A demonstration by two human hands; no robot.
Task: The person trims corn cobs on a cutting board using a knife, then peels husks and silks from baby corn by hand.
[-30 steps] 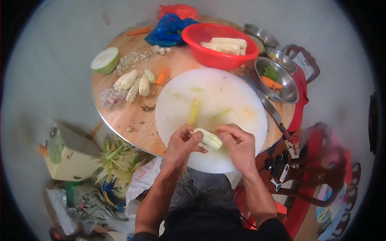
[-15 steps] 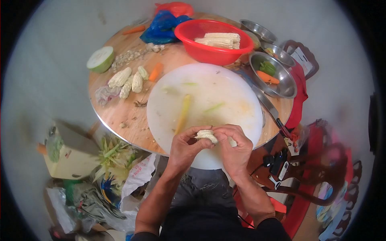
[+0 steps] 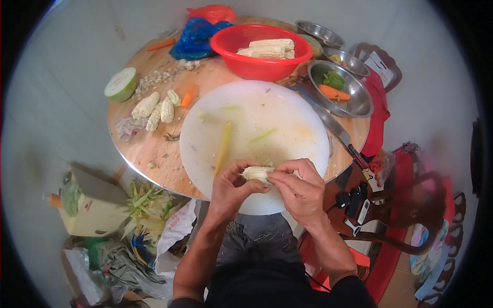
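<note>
Over the near edge of a round white cutting board (image 3: 246,102), a short piece of pale corn (image 3: 257,173) is held between both hands. My left hand (image 3: 231,190) is closed around its left end. The fingers of my right hand (image 3: 300,192) pinch its right end. On the board lie a yellow-green strip (image 3: 224,146) and smaller green bits. To the left, several short corn cobs (image 3: 146,105) rest on the wooden table (image 3: 149,159). Longer corn pieces (image 3: 269,49) are in a red plastic basket (image 3: 241,64) behind the board.
A large knife (image 3: 334,126) lies along the board's right side. Metal bowls stand beyond it, one (image 3: 359,105) holding a carrot and green pepper. A cut gourd (image 3: 121,84), garlic (image 3: 154,79) and a blue bag (image 3: 197,38) are at the left and back. A wooden chair (image 3: 405,195) stands right.
The corn piece has turned from a tilted, end-on angle to lying more lengthwise between my hands. My right fingers have shifted along its end. The view has moved slightly.
</note>
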